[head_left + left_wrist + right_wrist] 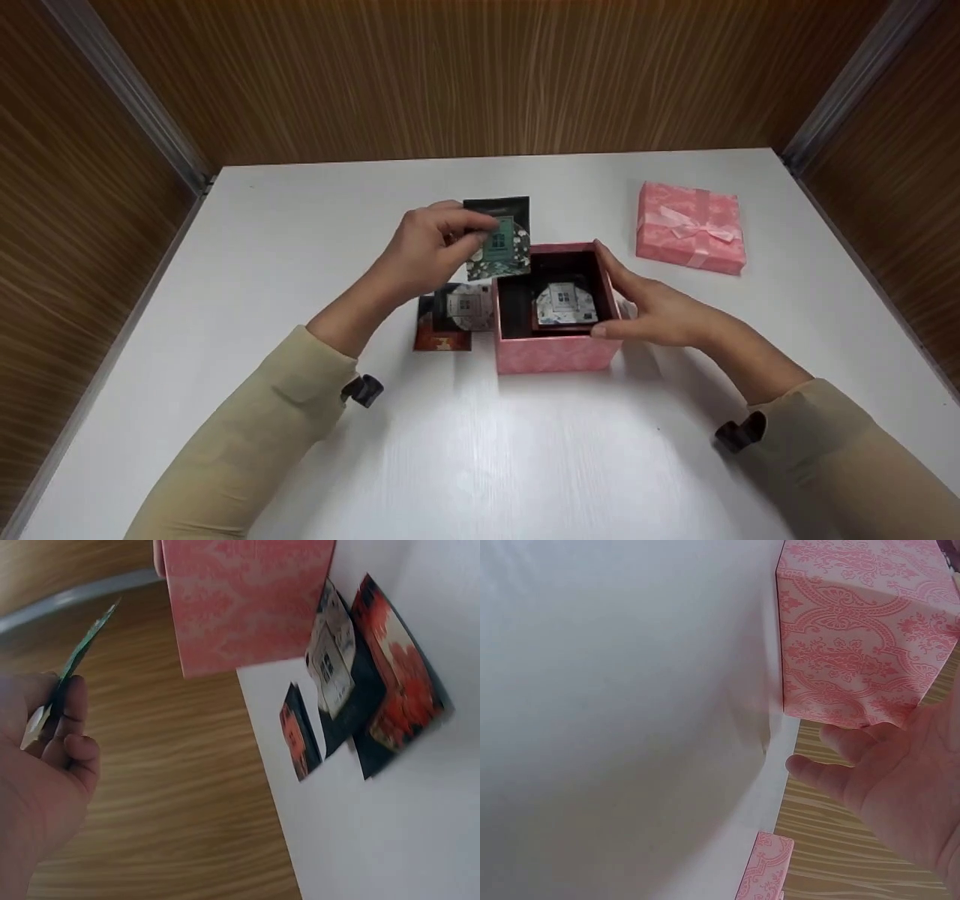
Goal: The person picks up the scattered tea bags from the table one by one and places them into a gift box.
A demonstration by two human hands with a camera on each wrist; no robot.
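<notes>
Left hand (427, 247) – dark printed foil sachet (499, 238) pinched in fingers above open pink patterned cardboard box (555, 352) | right hand (660, 311) – fingers relaxed, box steadied mid-tabletop | sachet best lowered flat beside the sachet inside (564, 304)

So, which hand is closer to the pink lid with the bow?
The right hand. It rests against the open pink box, just below-left of the lid. The left hand holds a card beyond the box, farther away.

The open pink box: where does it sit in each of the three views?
Head: open pink box centre, right hand steadying its right side.
Left wrist: top centre, beside loose cards.
Right wrist: upper right.
Shared landmark: white table.
</notes>
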